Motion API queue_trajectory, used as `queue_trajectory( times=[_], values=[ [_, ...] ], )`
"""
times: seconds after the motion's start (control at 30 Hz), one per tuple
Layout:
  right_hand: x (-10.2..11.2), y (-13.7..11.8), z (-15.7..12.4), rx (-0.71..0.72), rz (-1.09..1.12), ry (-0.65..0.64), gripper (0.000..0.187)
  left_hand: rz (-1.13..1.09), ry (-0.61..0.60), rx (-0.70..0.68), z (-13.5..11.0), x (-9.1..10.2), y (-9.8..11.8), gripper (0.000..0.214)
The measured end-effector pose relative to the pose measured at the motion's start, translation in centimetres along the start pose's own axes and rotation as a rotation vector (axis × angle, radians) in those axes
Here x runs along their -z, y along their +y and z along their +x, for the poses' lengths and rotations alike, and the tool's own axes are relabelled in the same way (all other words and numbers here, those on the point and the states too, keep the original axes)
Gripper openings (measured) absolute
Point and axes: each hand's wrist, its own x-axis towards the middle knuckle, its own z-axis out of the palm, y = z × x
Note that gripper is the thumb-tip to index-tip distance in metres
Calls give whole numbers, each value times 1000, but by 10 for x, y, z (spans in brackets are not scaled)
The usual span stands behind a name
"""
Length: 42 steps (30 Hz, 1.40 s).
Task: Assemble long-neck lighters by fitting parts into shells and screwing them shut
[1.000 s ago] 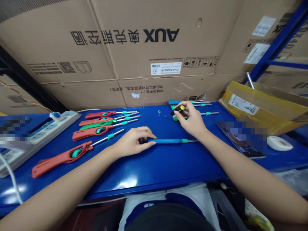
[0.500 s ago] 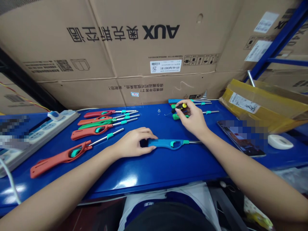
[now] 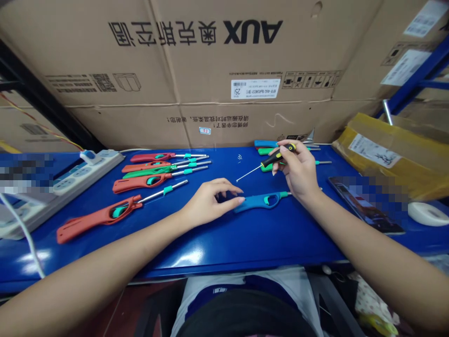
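Note:
A blue long-nosed gas lighter (image 3: 257, 201) lies on the blue table, its metal nozzle pointing right. My left hand (image 3: 210, 202) is at the handle end of this lighter, thumb and fingers closed around it. In my right hand (image 3: 301, 168), raised above the nozzle, is a small screwdriver (image 3: 270, 159) with a black and yellow handle. Its thin shaft slants down to the left, and the tip hangs in the air above my left fingertips. Whether a screw sits on that tip is too small to tell.
Several red and green lighters (image 3: 101, 219) lie at the left beside a white power strip (image 3: 93, 171). More lighters (image 3: 268, 143) lie behind my right hand. Tiny parts (image 3: 240, 158) rest near the carton (image 3: 196, 100). A phone (image 3: 365, 206) and a yellow-taped box (image 3: 393, 145) are at the right.
The screwdriver has swung into clear view, its shaft now pointing down-left. The blue lighter has tilted slightly, and my left thumb has shifted on its end. The camera view has moved a little.

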Motion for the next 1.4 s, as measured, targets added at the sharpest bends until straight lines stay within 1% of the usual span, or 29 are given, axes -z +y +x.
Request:
queue_trajectory(
  times=[0.07,0.17,0.27,0.37,0.6,0.7,0.9,1.0,1.13,1.4],
  values=[
    [-1,1,-2,-9,22,-31,32,-82,13,91,0,2,2,29],
    [-2,2,-5,-31,44,-61,30,-228,1,197,2,3,0,30],
    [-3,2,-6,-51,55,-74,30,-316,-13,256,3,2,-3,29],
    [-3,1,-6,-55,34,-85,30,-342,-17,280,4,2,-4,27],
    [-2,0,-6,-37,-75,-128,30,-344,-8,294,6,5,-1,32],
    [-2,0,-6,-36,-69,-138,28,-361,-3,274,7,5,-3,30],
    [2,0,-4,-21,-57,-90,26,-341,2,244,6,6,-8,27],
    [3,-1,-3,-10,-83,-106,26,-318,0,232,5,5,-8,26],
    [1,-4,-4,-30,-112,-129,27,-269,8,215,4,4,-7,25],
    [0,-4,-6,-30,-101,-148,27,-217,0,199,3,5,-7,27]
  ],
)
